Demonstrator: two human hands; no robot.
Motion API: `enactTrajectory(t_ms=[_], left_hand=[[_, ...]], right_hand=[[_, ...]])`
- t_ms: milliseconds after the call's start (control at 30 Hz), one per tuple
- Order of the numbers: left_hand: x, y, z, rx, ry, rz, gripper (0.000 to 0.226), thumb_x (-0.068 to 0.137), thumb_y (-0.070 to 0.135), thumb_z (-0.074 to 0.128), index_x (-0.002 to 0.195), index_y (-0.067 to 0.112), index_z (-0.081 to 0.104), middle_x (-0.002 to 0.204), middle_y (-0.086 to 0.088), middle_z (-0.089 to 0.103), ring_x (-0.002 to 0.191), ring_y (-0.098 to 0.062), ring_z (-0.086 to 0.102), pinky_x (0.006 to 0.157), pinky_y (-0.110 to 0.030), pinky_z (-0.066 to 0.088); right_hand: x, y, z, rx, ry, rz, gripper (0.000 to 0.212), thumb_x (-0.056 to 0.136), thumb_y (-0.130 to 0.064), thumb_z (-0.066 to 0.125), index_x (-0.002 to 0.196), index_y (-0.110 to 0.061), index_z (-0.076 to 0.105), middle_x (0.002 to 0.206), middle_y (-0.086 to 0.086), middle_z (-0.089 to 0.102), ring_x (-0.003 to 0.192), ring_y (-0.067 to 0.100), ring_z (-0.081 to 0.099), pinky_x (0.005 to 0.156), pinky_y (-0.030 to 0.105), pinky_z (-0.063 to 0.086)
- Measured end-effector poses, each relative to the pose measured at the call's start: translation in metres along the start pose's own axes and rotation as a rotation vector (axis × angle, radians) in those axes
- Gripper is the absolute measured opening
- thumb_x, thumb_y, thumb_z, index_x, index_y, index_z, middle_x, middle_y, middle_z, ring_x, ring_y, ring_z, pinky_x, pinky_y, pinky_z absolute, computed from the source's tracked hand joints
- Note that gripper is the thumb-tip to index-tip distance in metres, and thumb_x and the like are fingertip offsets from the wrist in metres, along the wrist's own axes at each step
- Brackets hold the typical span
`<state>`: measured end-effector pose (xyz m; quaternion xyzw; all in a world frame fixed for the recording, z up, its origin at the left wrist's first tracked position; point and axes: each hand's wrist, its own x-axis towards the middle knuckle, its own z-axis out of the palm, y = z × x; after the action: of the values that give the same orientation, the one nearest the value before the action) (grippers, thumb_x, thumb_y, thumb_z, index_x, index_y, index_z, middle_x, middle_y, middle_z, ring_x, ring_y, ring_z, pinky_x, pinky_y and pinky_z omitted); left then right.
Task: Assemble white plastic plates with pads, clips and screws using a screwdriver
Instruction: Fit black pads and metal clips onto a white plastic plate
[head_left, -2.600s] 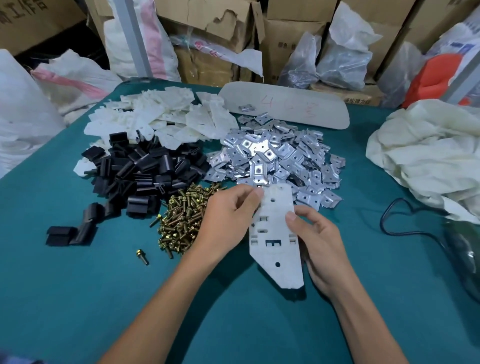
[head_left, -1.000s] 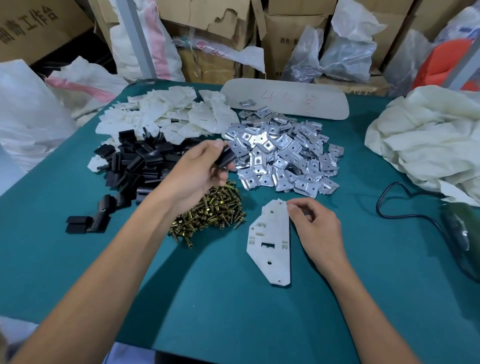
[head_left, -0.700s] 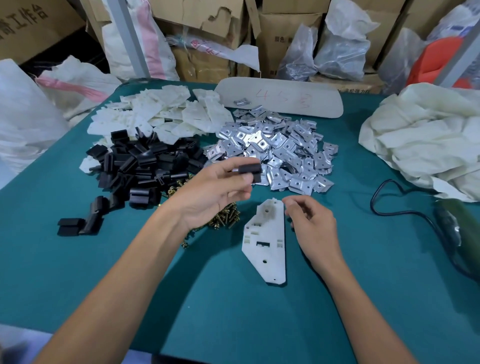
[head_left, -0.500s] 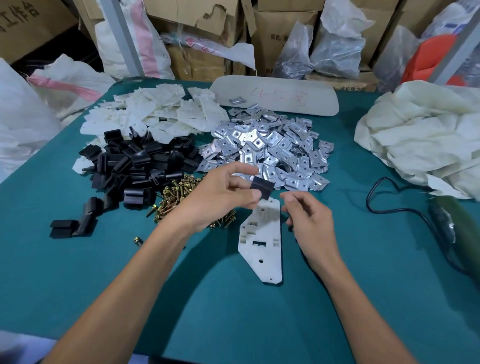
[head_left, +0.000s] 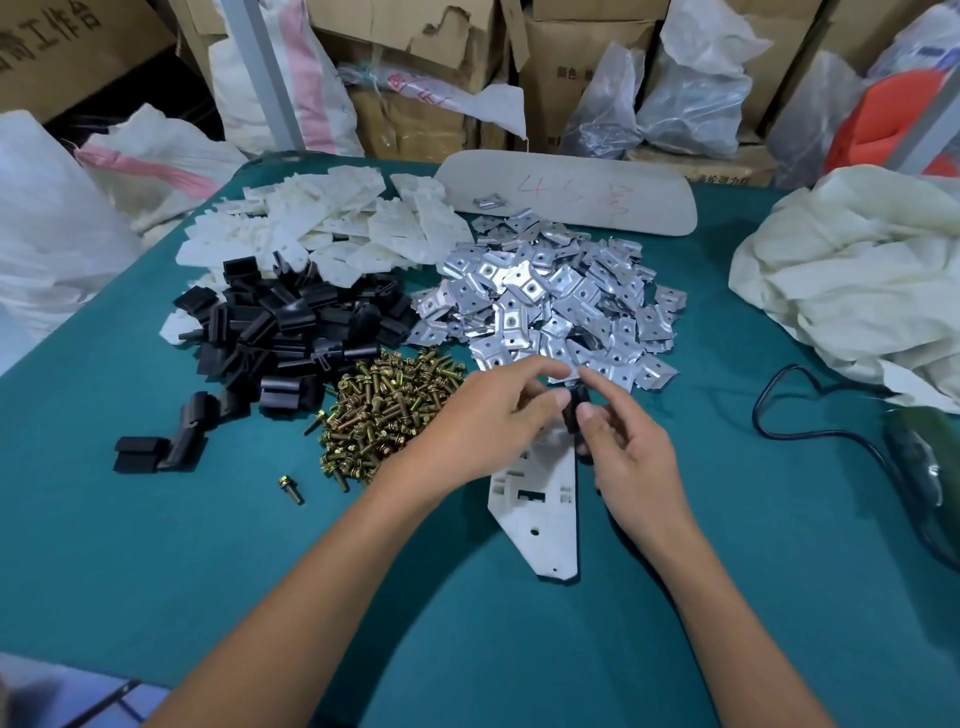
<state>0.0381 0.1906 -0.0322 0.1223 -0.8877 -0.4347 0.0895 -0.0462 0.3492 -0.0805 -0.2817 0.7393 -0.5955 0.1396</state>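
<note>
1. Here, the left hand and right hand both pinch 1 small black plastic pad between their fingertips, just above the top end of the flat white plastic plate
2. That plate lies on the teal table, near the heap of brass-coloured screws and the pile of shiny metal clips
</note>
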Motion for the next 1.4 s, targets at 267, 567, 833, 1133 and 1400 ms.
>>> enactTrajectory(t_ms=[267, 567, 833, 1133, 1400], left_hand=[[-0.007, -0.009, 0.009, 0.652, -0.105, -0.03, 0.08, 0.078, 0.084, 0.047, 0.128, 0.022, 0.055, 0.119, 0.005, 0.043, 0.111, -0.017, 0.027, 0.102, -0.034, 0.031], [-0.007, -0.008, 0.024, -0.514, 0.097, -0.101, 0.043, 0.091, 0.025, 0.075, 0.12, 0.046, 0.05, 0.109, 0.016, 0.069, 0.102, -0.005, 0.067, 0.082, -0.025, 0.057], [-0.009, -0.014, 0.04, -0.604, 0.058, -0.12, 0.052, 0.095, 0.022, 0.06, 0.143, 0.034, 0.048, 0.121, 0.004, 0.07, 0.113, -0.019, 0.065, 0.1, -0.047, 0.053], [-0.011, -0.018, 0.05, -0.458, 0.04, -0.094, 0.06, 0.094, 0.043, 0.058, 0.147, 0.055, 0.031, 0.129, 0.024, 0.064, 0.117, -0.007, 0.064, 0.106, -0.038, 0.048], [-0.013, -0.011, 0.045, -0.507, 0.095, -0.044, 0.046, 0.1, 0.039, 0.059, 0.124, 0.073, 0.041, 0.125, 0.025, 0.066, 0.115, 0.0, 0.063, 0.091, -0.014, 0.048]], right_hand=[[0.008, -0.004, -0.011, 0.141, 0.183, 0.154, 0.029, 0.104, -0.037, 0.048, 0.112, -0.058, 0.064, 0.09, -0.006, 0.075, 0.067, 0.002, 0.06, 0.05, 0.024, 0.048], [0.009, 0.003, -0.012, 0.168, 0.13, 0.191, 0.036, 0.103, -0.022, 0.039, 0.114, -0.042, 0.067, 0.084, -0.008, 0.073, 0.063, 0.015, 0.061, 0.058, 0.034, 0.051], [0.009, -0.001, -0.01, 0.157, 0.044, 0.193, 0.03, 0.101, -0.031, 0.048, 0.114, -0.044, 0.07, 0.099, -0.006, 0.078, 0.077, 0.016, 0.069, 0.07, 0.04, 0.058], [0.003, -0.005, -0.006, 0.182, 0.137, 0.136, 0.015, 0.092, -0.035, 0.074, 0.105, -0.043, 0.074, 0.078, 0.007, 0.074, 0.075, 0.017, 0.069, 0.079, 0.046, 0.059], [0.005, -0.006, -0.008, 0.279, 0.083, 0.159, 0.012, 0.098, -0.026, 0.071, 0.108, -0.032, 0.074, 0.083, 0.013, 0.077, 0.077, 0.02, 0.071, 0.076, 0.042, 0.06]])
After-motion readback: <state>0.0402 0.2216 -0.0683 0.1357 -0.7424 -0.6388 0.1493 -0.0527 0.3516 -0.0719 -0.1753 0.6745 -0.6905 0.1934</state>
